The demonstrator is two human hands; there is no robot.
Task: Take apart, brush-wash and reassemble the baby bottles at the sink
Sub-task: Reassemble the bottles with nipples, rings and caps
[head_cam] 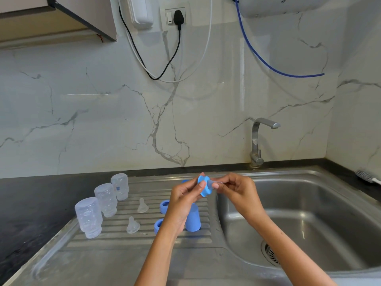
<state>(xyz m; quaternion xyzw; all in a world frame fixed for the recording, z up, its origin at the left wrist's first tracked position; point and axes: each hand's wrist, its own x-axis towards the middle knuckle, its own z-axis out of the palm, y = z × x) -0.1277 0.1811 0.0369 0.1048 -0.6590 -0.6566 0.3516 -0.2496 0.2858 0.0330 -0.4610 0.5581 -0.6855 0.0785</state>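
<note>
The right hand [233, 193] pinched a clear teat [213, 183] with its fingers [216, 185], seemingly seating it through the blue collar [204, 187] that the left hand [185, 200] gripped, at frame centre. 3 bottles [105, 200] stood inverted on the drainboard [123, 238], left, probably to drain.

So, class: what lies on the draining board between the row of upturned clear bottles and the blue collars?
In the head view, two clear teats stand on the ribbed board between the bottles and blue collars.
</note>
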